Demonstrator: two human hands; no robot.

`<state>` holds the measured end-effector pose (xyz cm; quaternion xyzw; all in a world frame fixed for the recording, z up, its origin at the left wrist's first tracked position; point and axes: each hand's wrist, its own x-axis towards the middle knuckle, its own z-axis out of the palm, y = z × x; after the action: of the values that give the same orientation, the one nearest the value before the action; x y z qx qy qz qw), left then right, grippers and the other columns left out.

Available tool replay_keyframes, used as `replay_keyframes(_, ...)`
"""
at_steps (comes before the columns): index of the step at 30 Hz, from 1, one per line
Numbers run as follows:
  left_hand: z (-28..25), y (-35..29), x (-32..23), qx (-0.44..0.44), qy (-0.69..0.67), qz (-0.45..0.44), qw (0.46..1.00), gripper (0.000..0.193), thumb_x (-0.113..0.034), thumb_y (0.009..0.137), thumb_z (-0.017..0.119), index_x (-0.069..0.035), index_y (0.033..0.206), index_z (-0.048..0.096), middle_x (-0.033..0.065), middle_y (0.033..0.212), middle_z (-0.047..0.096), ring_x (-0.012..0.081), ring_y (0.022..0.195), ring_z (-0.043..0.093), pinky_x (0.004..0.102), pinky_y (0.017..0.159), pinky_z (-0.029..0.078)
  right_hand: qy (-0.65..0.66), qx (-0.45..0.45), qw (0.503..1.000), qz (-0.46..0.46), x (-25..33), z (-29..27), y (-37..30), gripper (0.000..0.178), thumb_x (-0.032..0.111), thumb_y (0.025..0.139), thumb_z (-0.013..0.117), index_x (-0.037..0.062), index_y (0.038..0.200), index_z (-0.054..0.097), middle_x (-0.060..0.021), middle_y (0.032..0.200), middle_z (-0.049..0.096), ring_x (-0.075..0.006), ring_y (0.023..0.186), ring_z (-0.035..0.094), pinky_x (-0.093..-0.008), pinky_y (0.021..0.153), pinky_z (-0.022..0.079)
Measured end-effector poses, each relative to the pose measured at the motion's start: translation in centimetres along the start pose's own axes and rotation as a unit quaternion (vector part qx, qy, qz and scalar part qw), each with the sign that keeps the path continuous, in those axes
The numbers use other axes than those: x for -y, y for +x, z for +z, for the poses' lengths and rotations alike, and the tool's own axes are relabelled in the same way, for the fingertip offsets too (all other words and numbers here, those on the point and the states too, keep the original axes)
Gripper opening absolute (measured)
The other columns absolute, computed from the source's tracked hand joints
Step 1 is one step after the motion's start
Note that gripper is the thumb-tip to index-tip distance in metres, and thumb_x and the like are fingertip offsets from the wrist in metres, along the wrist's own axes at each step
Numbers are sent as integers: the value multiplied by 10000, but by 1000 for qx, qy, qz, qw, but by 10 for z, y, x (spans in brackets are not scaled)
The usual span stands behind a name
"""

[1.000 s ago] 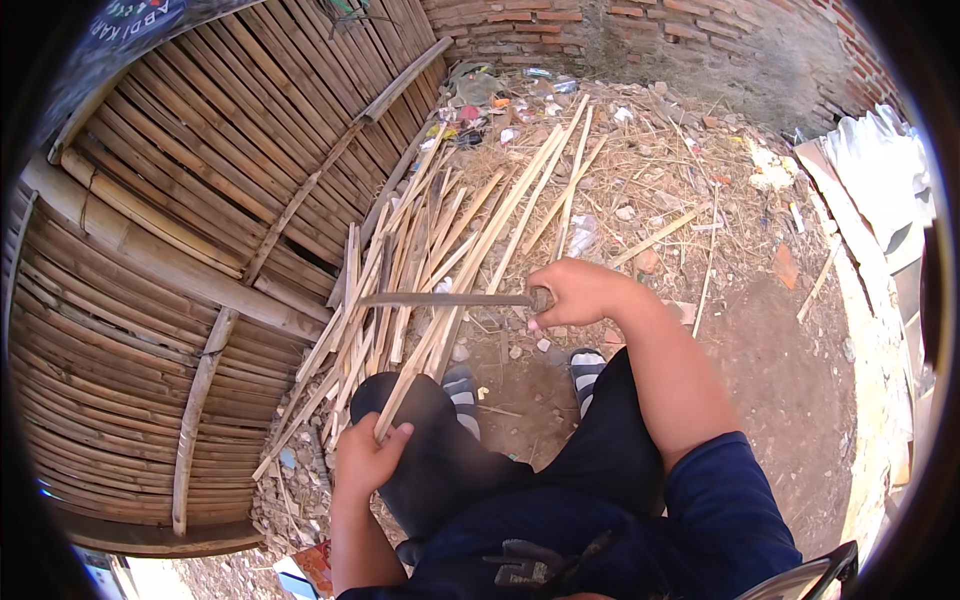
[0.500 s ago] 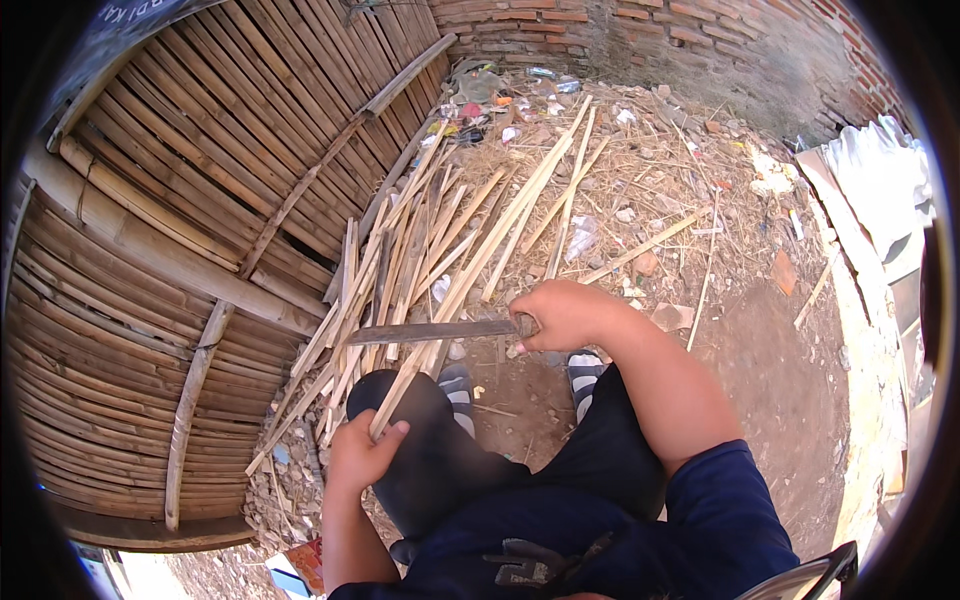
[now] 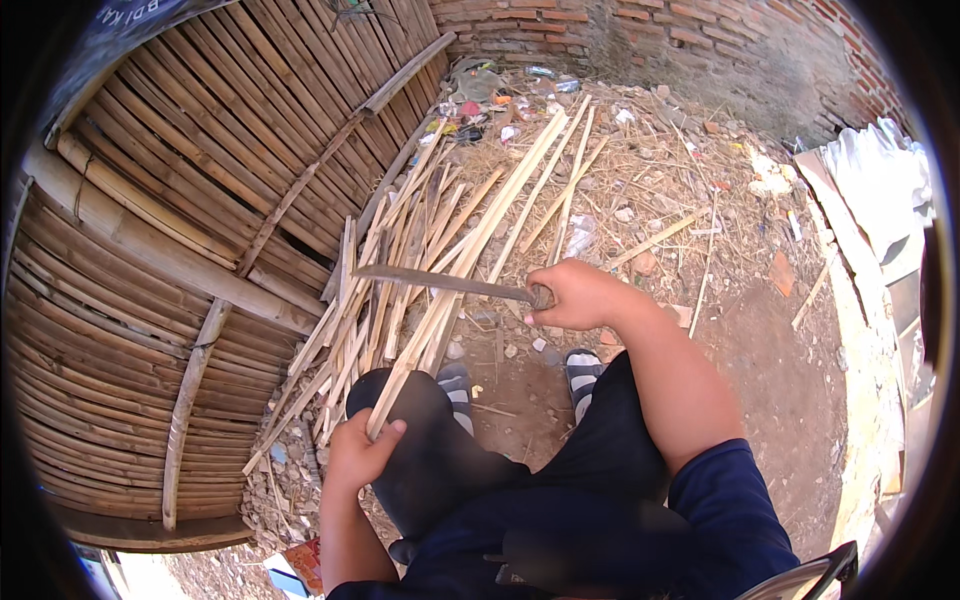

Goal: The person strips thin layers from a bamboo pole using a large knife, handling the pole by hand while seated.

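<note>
My left hand (image 3: 362, 450) is closed around the near end of a long pale bamboo strip (image 3: 512, 198), beside my left knee. The strip slants away to the far right over other strips. In my closed right hand (image 3: 578, 296) is the handle of a machete (image 3: 440, 280). Its long dark blade points left and crosses the held strip about midway. Whether the edge touches the strip I cannot tell.
Several loose bamboo strips (image 3: 400, 235) lie heaped along a bamboo slat wall (image 3: 240, 130) on the left. Rubble, dry straw and litter cover the ground toward a brick wall (image 3: 680, 50). My sandalled feet (image 3: 455, 390) stand just beyond my knees.
My right hand and the machete have moved farther away along the strip, the blade tilting with its tip higher. The strip's far end has swung slightly left. My left hand has stayed put.
</note>
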<state>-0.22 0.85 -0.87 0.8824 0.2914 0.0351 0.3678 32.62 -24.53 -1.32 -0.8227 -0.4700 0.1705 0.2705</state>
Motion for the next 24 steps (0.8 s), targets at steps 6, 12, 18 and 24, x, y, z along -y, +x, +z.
replay_keyframes(6, -6, -2, -1, 12, 14, 3, 1000, 377, -344, 918, 806, -12, 823, 655, -1, 609, 538, 86, 609, 489, 314, 556, 424, -45, 58, 997, -35, 31, -18, -8, 449, 369, 806, 839, 18, 1066, 732, -225, 928, 731, -432, 945, 703, -507, 849, 557)
replay_keyframes(12, -4, -2, 1, -5, 8, 7, 1000, 368, -343, 922, 804, -15, 838, 662, -14, 620, 543, 86, 609, 495, 312, 559, 425, 63, -156, 978, 124, -28, -37, -3, 566, 394, 783, 867, -16, 1144, 720, -258, 943, 729, -415, 956, 718, -467, 861, 562)
replay_keyframes(18, -2, 1, -2, 10, 0, -2, 1000, 384, -364, 924, 801, -13, 846, 666, -2, 632, 566, 94, 616, 514, 323, 569, 441, -15, -35, 997, 63, 1, -15, -5, 543, 380, 808, 855, 13, 1178, 704, -266, 978, 725, -425, 981, 714, -491, 865, 561)
replay_keyframes(24, -5, -3, -4, 2, 52, -6, 999, 383, -360, 910, 807, -8, 842, 672, 35, 631, 594, 113, 617, 547, 328, 580, 452, -86, 38, 995, -42, 39, -1, -3, 462, 407, 822, 833, 38, 1071, 709, -203, 831, 702, -411, 883, 710, -500, 797, 549)
